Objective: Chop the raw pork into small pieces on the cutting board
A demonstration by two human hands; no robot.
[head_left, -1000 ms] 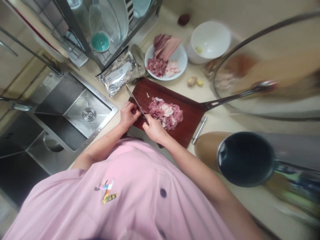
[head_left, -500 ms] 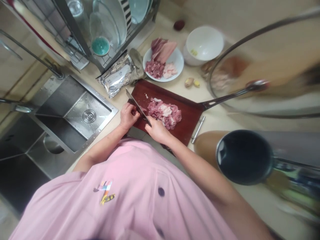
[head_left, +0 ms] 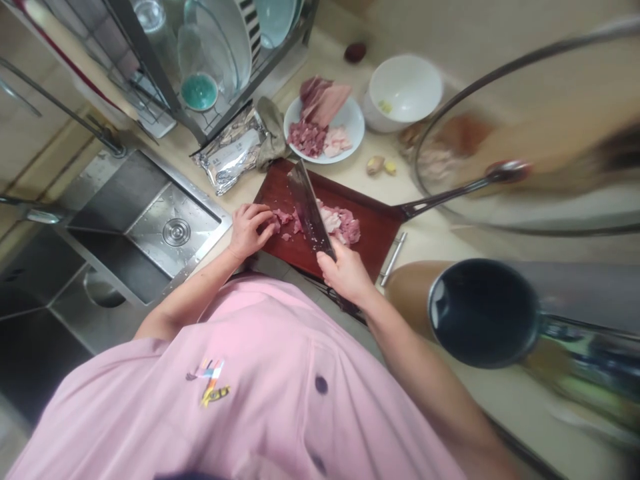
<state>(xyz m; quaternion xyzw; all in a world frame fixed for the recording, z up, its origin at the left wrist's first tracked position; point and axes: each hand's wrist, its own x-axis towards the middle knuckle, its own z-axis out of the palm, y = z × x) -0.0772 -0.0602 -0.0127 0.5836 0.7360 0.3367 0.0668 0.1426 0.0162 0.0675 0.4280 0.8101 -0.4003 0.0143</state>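
Observation:
My right hand [head_left: 347, 270] grips the handle of a kitchen knife [head_left: 309, 208] with a broad blade. Small bits cling to the blade, which leans across the reddish-brown cutting board [head_left: 373, 257] and hides part of the chopped meat [head_left: 347, 223]. To the left of the blade lie smaller meat pieces [head_left: 284, 217]. My left hand [head_left: 250, 230] is at the board's left end, thumb and fingers apart, fingertips beside or touching these pieces.
Behind the board are a plate [head_left: 359, 143] of cut meat, a white bowl [head_left: 380, 110], ginger pieces [head_left: 376, 165] and a foil package [head_left: 230, 157]. A steel sink [head_left: 150, 220] is left; a glass lid [head_left: 423, 193] and dark pot [head_left: 485, 313] are right.
The knife has moved right, away from my left hand, and its broad side now shows. My left hand has loosened its curled fingers, baring meat pieces at the board's left end.

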